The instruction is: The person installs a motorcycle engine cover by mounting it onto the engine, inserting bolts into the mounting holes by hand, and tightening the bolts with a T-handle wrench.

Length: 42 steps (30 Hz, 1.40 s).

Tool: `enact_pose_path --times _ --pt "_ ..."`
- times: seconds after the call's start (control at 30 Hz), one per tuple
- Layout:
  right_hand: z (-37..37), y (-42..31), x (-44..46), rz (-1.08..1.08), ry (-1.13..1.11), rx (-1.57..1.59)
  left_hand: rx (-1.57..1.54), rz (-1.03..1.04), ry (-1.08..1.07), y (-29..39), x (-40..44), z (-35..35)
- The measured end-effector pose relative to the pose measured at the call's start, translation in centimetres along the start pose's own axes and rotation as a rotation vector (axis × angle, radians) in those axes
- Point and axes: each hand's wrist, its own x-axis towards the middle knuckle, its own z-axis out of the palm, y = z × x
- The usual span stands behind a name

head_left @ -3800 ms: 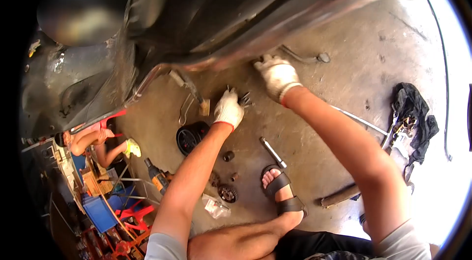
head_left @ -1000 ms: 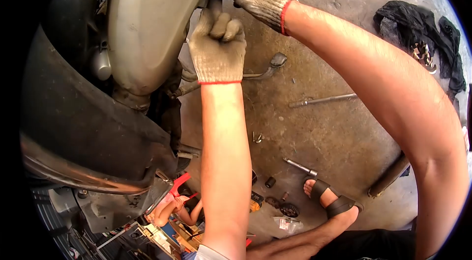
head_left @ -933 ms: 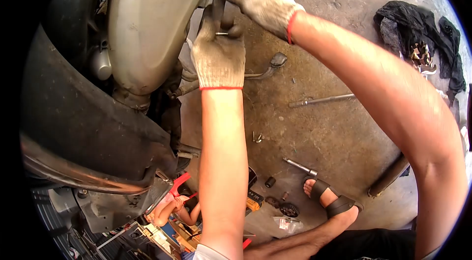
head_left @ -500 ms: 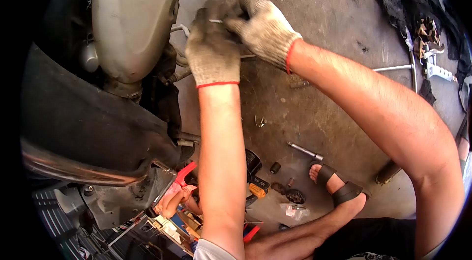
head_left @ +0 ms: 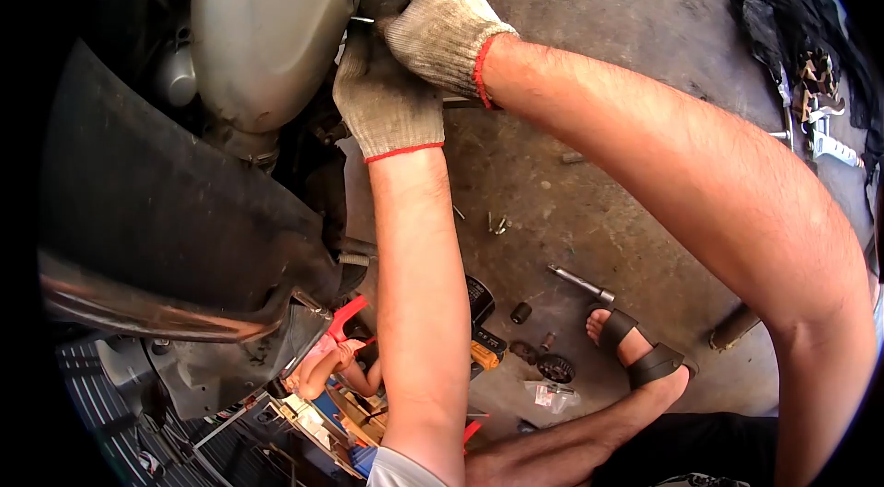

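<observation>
My left hand (head_left: 391,100), in a dirty knit glove with a red cuff, is beside the scooter's grey casing (head_left: 267,36). Its fingers are closed, and a short, shiny metal piece (head_left: 362,20) shows at their tips; its exact kind is too small to tell. My right hand (head_left: 442,22), gloved the same way, presses against the left from the right side. Its fingers are curled, with the tips hidden, so what they hold cannot be made out. Below the hands, several small bolts (head_left: 498,224) lie on the concrete floor.
A socket extension (head_left: 582,284) and a black socket (head_left: 521,312) lie near my sandalled foot (head_left: 635,340). A yellow-black power tool (head_left: 486,349) is partly behind my left arm. Black cloth (head_left: 796,36) lies at the far right. The dark scooter panel (head_left: 175,202) fills the left.
Both hands have moved left and slightly up, closer to the grey casing, and the shiny metal piece has moved with them. The view has shifted slightly.
</observation>
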Motion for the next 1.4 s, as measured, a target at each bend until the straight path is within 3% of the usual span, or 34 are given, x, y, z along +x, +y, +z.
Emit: enact_pose_path --times 0.03,0.07,0.13,0.2,0.27,0.33,0.37,0.47,0.53,0.57,0.6,0.63,0.67,0.7,0.77,0.87,0.93,1.0,1.07,1.13,1.17,1.23,1.33,1.4 --pt "0.1 -0.2 -0.1 -0.035 0.001 -0.054 -0.167 -0.101 -0.253 0.4 0.1 -1.3" --pt "-0.2 -1.0 -0.5 0.04 0.034 0.051 -0.168 -0.098 -0.253 0.0 -0.1 -0.3" --pt "0.0 -1.5 -0.8 0.113 0.063 0.156 0.13 0.137 0.26 -1.0 -0.5 2.7" --pt "0.5 -1.7 -0.7 -0.014 0.097 0.167 0.025 0.092 0.19 -0.8 -0.2 1.6" --pt "0.7 -1.7 -0.6 0.0 0.106 0.214 -0.081 0.045 0.118 -0.7 -0.2 0.9" --pt "0.8 -1.8 -0.1 -0.032 0.179 0.187 0.015 0.072 0.171 -0.6 -0.3 1.5" --pt "0.6 -1.7 0.4 -0.001 0.127 0.13 -0.06 0.03 0.056 -0.2 -0.2 0.2" --pt "1.3 -0.7 0.9 -0.052 0.121 0.122 0.006 0.024 0.17 -0.7 -1.0 1.7" --pt "0.6 -1.0 0.3 -0.011 0.092 0.157 0.546 0.07 0.119 -1.8 -3.3 0.2" --pt "1.6 0.7 1.4 -0.348 0.036 -0.433 0.769 0.103 0.135 -2.5 -5.1 0.0" --pt "2.7 2.7 2.4 -0.683 -0.028 -1.024 0.483 -0.035 0.247 -2.7 -7.7 0.7" --pt "2.3 4.0 1.8 -0.882 0.224 -0.948 0.632 -0.121 0.34 -2.7 -10.3 0.6" --pt "1.3 4.3 1.3 -0.877 0.105 -0.814 0.779 -0.212 0.434 -2.8 -13.1 -0.2" --pt "1.0 4.9 0.1 -0.661 0.061 -0.477 0.865 -0.256 0.534 -2.6 -15.7 -1.4" --pt "0.3 6.7 -2.3 -0.441 -0.001 -0.161 0.984 -0.304 0.721 -2.0 -19.9 -4.6" --pt "-0.7 6.8 -6.2 -0.007 -0.136 -0.055 1.066 -0.26 0.927 -2.7 -24.2 -12.1" --pt "-0.8 7.3 -9.1 0.067 -0.152 -0.004 1.451 -0.222 0.828 -4.2 -24.8 -12.2" --pt "-0.7 8.0 -11.5 0.066 -0.188 -0.084 1.686 -0.226 0.579 -5.3 -24.1 -10.4" --pt "-1.0 8.5 -13.7 0.072 -0.229 -0.064 1.892 -0.392 0.565 -6.0 -23.1 -9.3" --pt "-1.2 8.5 -15.1 0.159 -0.267 -0.063 2.177 -0.272 0.548 -7.6 -23.9 -11.2" --pt "-1.3 8.6 -15.7 0.154 -0.269 -0.066 2.174 -0.268 0.554 -7.5 -24.0 -11.4" --pt "-1.7 8.9 -16.8 0.19 -0.268 -0.04 2.063 -0.527 0.492 -7.0 -24.3 -11.9" --pt "-2.2 9.3 -18.5 0.147 -0.251 -0.046 1.878 -0.535 0.521 -8.0 -25.5 -14.5" --pt "-2.5 9.3 -19.4 0.162 -0.261 -0.05 1.719 -0.556 0.531 -7.4 -24.6 -12.7"
